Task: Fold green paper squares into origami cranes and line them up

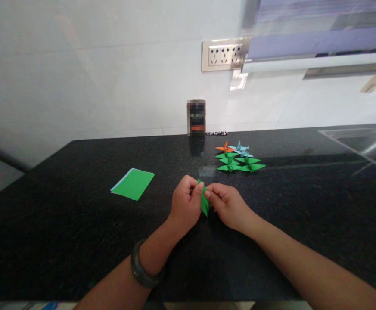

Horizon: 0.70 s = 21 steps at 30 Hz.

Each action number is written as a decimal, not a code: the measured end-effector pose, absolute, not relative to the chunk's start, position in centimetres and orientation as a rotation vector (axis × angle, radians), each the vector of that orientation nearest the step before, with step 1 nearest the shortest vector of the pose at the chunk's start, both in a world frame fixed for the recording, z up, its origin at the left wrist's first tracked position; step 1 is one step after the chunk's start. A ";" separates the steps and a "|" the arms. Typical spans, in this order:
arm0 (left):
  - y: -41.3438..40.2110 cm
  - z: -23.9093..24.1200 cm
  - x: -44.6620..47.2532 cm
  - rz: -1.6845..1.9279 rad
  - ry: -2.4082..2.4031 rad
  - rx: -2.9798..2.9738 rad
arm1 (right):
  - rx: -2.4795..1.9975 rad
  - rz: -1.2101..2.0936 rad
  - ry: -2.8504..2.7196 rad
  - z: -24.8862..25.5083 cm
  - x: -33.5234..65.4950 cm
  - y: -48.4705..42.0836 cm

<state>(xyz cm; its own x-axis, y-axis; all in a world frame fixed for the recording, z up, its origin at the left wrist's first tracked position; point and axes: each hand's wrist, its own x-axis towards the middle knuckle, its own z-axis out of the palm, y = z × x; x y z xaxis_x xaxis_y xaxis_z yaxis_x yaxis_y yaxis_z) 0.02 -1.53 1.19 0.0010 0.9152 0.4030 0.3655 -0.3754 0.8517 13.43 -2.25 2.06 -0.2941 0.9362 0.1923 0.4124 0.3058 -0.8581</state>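
Observation:
My left hand [185,201] and my right hand [227,206] meet over the middle of the black counter [61,215]. Both pinch a small folded green paper piece [204,201] held upright between them. The left thumb and fingers close on its upper edge; the right fingertips grip its right side. A dark bracelet [142,269] sits on my left wrist.
A stack of square paper sheets with green on top [133,183] lies to the left. Several finished folded paper cranes, green, blue and orange [239,158], sit behind my hands. A small dark box [196,117] stands at the wall. A sink [365,142] is at the far right.

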 end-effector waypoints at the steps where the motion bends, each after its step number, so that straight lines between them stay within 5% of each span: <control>1: -1.5 1.1 0.0 1.381 1.314 1.746 | -1.215 0.917 -1.829 2.0 13.4 -2.2; 8: -1.2 1.1 0.0 1.436 1.328 1.641 | -1.186 1.125 -1.694 1.6 13.3 -1.9; 16: -0.8 1.3 -0.1 1.128 1.111 1.405 | -1.252 0.861 -1.850 1.9 14.4 -1.5; 21: -0.6 1.2 -0.2 1.102 1.056 1.378 | -1.241 0.967 -1.747 1.4 14.4 -1.2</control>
